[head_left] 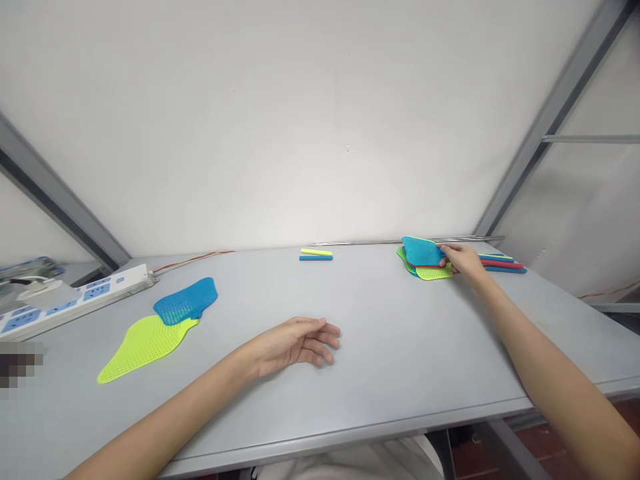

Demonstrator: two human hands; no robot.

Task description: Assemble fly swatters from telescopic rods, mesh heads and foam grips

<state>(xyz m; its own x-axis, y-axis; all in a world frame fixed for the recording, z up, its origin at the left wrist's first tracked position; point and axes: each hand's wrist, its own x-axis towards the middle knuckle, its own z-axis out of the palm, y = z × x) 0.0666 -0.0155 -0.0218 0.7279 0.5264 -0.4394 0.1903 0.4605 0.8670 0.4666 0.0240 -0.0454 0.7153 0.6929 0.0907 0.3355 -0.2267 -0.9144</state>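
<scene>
My right hand (461,260) pinches a blue fly swatter (423,252) at the neck, over a pile of fly swatters at the back right. Yellow-green mesh (433,273) and a red edge show beneath it. Red and blue handles (505,265) stick out to the right, past my wrist. My left hand (296,343) is at the middle of the table, fingers loosely curved and apart, holding nothing. To its left lie a blue swatter head (187,300) and a yellow-green swatter head (145,347), the blue one partly overlapping the other.
Two short tubes, one yellow (317,252) and one blue (315,258), lie near the wall. Thin metal rods (360,243) run along the grey table's (380,367) back edge. At the left is a white power strip (95,293) with a plugged-in adapter (47,294).
</scene>
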